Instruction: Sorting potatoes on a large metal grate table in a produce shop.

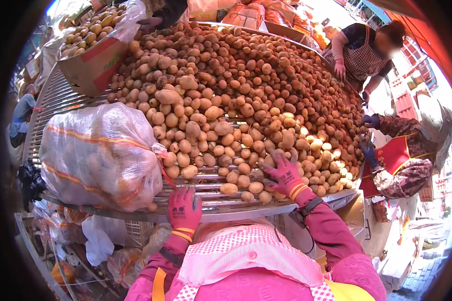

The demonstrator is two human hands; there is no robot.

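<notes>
A large heap of potatoes lies on a slatted metal table before me. My right hand, in a pink glove with dark fingertips, spreads its fingers on potatoes near the front edge. In a matching glove, my left hand rests at the table's front rim with no object visible in it. Just left of it sits a full woven plastic sack, its neck tied with red string. The string's end comes down close to my left fingertips; whether they touch is unclear.
A cardboard box of potatoes stands at the back left, with a gloved hand beside it. Two people work along the right side: one in a checked apron, one in a red apron. Bags lie below the table's front.
</notes>
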